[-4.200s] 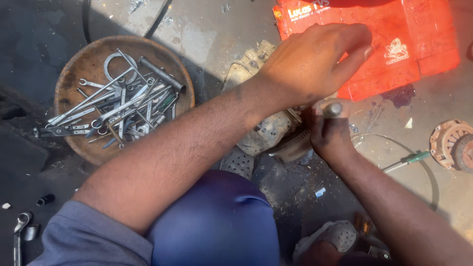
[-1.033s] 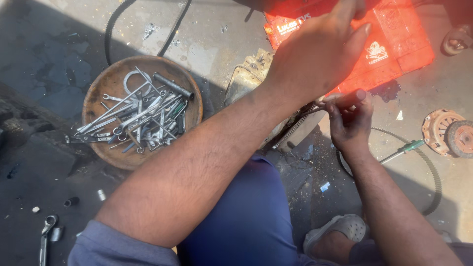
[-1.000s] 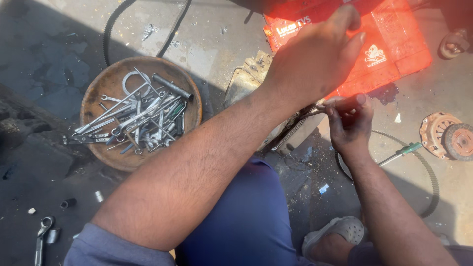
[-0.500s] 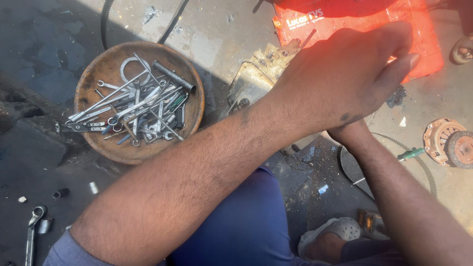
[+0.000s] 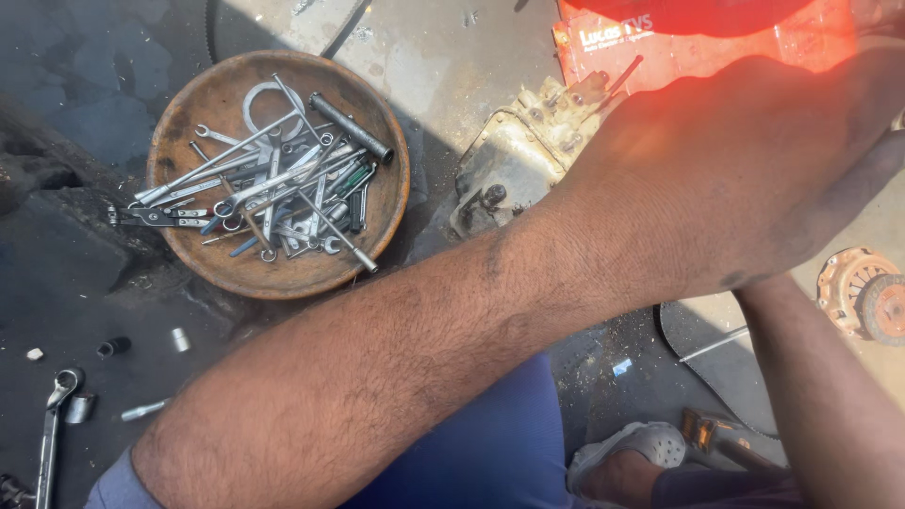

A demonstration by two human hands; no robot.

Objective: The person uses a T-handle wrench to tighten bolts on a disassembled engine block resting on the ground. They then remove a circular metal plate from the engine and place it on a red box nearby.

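Compared with half a second ago, the left hand (image 5: 745, 179) has swept closer to the camera, now hiding the right hand completely. Its grip is out of sight; I cannot tell its state. Under it, at eleven o'clock, the grimy cream metal housing (image 5: 523, 151) lies on the floor beside the rusty tool bowl (image 5: 189, 104).

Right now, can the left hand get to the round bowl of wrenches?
Probably yes. The left hand is raised near the red case, apart from the bowl, and nothing lies across the open bowl.
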